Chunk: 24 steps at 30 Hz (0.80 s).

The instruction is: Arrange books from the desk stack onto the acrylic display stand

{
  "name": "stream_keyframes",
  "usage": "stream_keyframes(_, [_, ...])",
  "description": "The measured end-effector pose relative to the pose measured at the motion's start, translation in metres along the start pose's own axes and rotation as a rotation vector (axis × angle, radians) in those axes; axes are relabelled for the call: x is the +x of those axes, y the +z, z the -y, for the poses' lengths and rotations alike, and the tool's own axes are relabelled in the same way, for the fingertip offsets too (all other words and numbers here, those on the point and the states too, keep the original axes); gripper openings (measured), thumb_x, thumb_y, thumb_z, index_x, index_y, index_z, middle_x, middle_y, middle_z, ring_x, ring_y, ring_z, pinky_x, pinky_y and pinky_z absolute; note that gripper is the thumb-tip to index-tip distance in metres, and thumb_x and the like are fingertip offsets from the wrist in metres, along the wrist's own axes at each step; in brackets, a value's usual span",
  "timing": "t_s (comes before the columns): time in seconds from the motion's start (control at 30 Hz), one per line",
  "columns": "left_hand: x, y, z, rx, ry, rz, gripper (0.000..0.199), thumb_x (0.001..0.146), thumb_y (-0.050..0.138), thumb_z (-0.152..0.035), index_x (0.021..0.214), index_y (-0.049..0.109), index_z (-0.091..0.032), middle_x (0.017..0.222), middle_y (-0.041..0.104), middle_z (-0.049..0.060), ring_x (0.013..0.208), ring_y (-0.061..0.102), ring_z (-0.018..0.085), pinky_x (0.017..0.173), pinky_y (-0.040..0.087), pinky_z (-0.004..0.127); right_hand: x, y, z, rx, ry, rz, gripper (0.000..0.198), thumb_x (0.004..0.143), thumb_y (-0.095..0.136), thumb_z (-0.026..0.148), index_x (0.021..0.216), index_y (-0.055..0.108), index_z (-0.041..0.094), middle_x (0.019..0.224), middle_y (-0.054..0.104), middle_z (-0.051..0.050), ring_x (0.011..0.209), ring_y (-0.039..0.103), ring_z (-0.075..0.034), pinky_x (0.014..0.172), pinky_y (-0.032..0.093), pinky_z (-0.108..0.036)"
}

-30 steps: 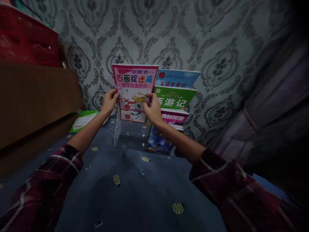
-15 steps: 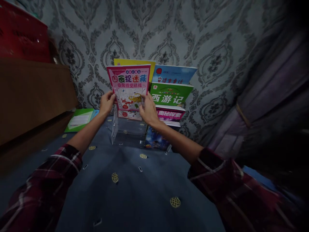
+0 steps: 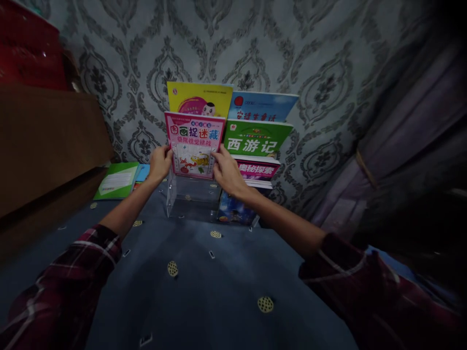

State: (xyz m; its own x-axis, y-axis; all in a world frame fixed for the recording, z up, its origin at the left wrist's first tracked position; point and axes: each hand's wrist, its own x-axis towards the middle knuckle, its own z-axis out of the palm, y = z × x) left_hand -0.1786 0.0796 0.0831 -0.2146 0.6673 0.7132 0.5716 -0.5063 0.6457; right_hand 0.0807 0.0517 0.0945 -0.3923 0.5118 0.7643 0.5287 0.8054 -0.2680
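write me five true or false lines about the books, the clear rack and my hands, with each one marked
1. The left hand and the right hand hold the pink book by opposite side edges. True.
2. The yellow book stands left of the light blue book at the back. True.
3. The pink book hides the yellow book completely. False: the upper part of the yellow cover shows above it.
4. The right hand grips the light blue book. False: it is on the pink book.
5. The clear rack stands on a dark blue patterned surface. True.
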Motion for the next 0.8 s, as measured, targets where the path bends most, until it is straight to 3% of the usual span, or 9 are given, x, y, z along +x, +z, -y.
stream_keyframes(0.13, [-0.010,0.003,-0.006,0.165,-0.026,-0.093,0.003,0.085,0.057,-0.022,0.085,0.054,-0.021,0.085,0.064,0.007,0.094,0.063,0.027,0.093,0.045,0.039,-0.007,0.003,0.008,-0.028,0.012,-0.019,0.047,0.086,0.045,0.007,0.131,0.060,0.009,0.158,0.041,-0.021,0.149,0.037,-0.038,0.121,0.034,-0.062])
stream_keyframes(0.33, [-0.012,0.000,-0.017,0.250,-0.062,-0.057,0.021,0.087,0.054,-0.021,0.108,0.053,-0.019,0.089,0.065,0.008,0.096,0.064,0.030,0.092,0.046,0.041,-0.014,0.012,0.015,-0.020,0.064,-0.077,0.048,0.088,0.047,0.011,0.134,0.058,0.010,0.159,0.040,-0.021,0.149,0.037,-0.037,0.122,0.034,-0.060])
stream_keyframes(0.5, [-0.010,0.004,-0.021,0.423,0.030,-0.010,0.016,0.090,0.044,-0.016,0.102,0.055,-0.020,0.105,0.065,0.012,0.107,0.062,0.029,0.098,0.047,0.042,-0.011,0.012,0.016,0.004,0.107,-0.115,0.049,0.085,0.050,0.014,0.134,0.059,0.014,0.158,0.043,-0.017,0.150,0.036,-0.034,0.122,0.033,-0.058])
stream_keyframes(0.8, [-0.012,0.016,-0.031,0.482,-0.059,-0.019,0.018,0.093,0.042,-0.015,0.104,0.055,-0.020,0.111,0.065,0.014,0.112,0.061,0.029,0.098,0.047,0.041,0.010,0.014,0.022,0.019,0.233,-0.185,0.042,0.079,0.054,0.020,0.119,0.065,0.016,0.140,0.059,-0.019,0.142,0.044,-0.036,0.116,0.036,-0.060])
